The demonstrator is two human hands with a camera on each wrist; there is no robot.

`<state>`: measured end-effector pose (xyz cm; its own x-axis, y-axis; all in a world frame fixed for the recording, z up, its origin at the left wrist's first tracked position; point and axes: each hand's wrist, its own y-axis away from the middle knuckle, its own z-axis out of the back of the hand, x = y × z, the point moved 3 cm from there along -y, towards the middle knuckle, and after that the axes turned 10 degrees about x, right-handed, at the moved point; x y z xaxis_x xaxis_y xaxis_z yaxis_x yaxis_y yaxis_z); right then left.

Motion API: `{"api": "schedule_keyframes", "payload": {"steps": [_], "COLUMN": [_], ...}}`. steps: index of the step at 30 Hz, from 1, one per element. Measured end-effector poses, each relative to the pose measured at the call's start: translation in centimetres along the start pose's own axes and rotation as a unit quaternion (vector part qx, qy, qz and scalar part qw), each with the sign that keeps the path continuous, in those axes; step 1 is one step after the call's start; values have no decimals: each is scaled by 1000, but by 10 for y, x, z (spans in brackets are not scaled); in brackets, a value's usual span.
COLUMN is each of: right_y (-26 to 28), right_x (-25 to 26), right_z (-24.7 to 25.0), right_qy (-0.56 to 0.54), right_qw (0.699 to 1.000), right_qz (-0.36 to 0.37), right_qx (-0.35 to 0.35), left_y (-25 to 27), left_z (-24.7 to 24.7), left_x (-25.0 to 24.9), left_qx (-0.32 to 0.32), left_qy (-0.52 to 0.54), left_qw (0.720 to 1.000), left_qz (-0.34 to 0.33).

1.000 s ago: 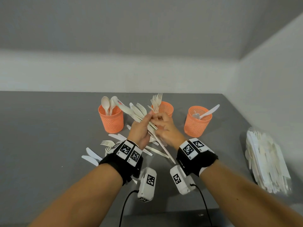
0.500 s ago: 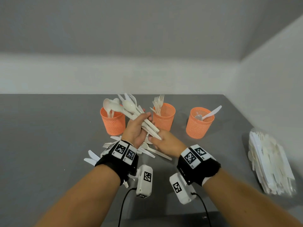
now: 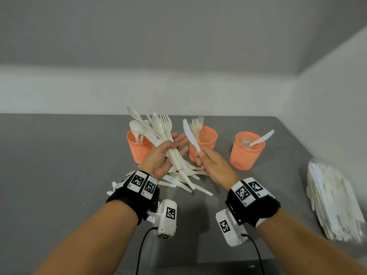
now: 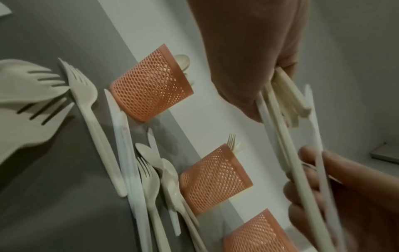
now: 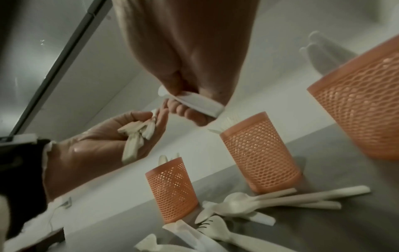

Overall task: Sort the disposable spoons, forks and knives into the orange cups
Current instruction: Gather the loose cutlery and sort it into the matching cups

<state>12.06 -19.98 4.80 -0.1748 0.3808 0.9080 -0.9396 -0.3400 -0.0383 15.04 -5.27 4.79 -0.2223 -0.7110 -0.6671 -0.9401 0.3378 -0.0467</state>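
Note:
My left hand (image 3: 168, 151) holds up a fanned bundle of white spoons and forks (image 3: 158, 128), thumb clamped across the handles; the handle ends (image 5: 138, 134) lie in its palm. My right hand (image 3: 204, 157) pinches one serrated white knife (image 3: 188, 133) by its handle, blade up, just right of the bundle. Behind the hands stand three orange mesh cups: the left cup (image 3: 139, 149) holds spoons, the middle cup (image 3: 208, 137) forks, and the right cup (image 3: 246, 151) a knife. Loose cutlery (image 3: 190, 181) lies on the grey table under my hands.
A clear bag of more white cutlery (image 3: 333, 203) lies at the table's right edge beside the wall. More forks and knives (image 4: 103, 136) lie on the table in front of the cups. The grey table (image 3: 59, 165) ends at white walls behind and to the right.
My right hand has drawn a knife out of the bundle and moved off to the right. My left hand has tipped the bundle more upright, and the two hands have parted.

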Motion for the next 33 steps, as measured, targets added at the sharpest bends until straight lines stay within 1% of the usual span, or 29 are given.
{"api": "schedule_keyframes", "payload": {"steps": [2,5,9,11,14,16,17,18,20,23,25,27,29,31,33], "right_y": [-2,-3,1,4,2,1,1,2,4,9,10,10,9,8,5], "right_x": [4,9,6,7,-1,-7,-9,-9,-14,-16,-17,-14,-7,1,6], "right_z": [-4,-14,-13,-10,-3,4,10,15,23,30,37,49,73,104,132], "right_qy": [-24,-9,-59,-58,-9,2,15,35,56,11,30,25,-12,-30,-15], "right_qw": [1000,999,995,995,999,999,999,997,995,998,998,999,995,984,975], "right_qz": [10,17,-9,-20,-32,-44,-52,-63,-79,-62,-57,-44,-19,12,37], "right_qx": [5,29,79,79,43,10,-1,-5,11,22,17,-17,-93,-173,-219], "left_y": [-1,0,1,3,3,1,0,-1,-1,-1,-1,0,1,1,1], "left_z": [-1,-6,-9,-10,-10,-8,-8,-9,-10,-10,-11,-13,-15,-16,-17], "left_x": [5,16,24,25,27,27,27,26,26,27,29,33,35,37,40], "left_qx": [7,36,51,53,13,-18,-24,-29,-44,-74,-71,-60,-41,-15,-2], "left_qy": [-15,-42,-29,-56,-121,-126,-118,-109,-100,-109,-127,-146,-148,-160,-186], "left_qw": [1000,998,997,996,991,991,992,993,993,991,988,985,985,984,979], "left_qz": [5,31,48,55,56,46,43,41,42,35,48,66,72,76,86]}}
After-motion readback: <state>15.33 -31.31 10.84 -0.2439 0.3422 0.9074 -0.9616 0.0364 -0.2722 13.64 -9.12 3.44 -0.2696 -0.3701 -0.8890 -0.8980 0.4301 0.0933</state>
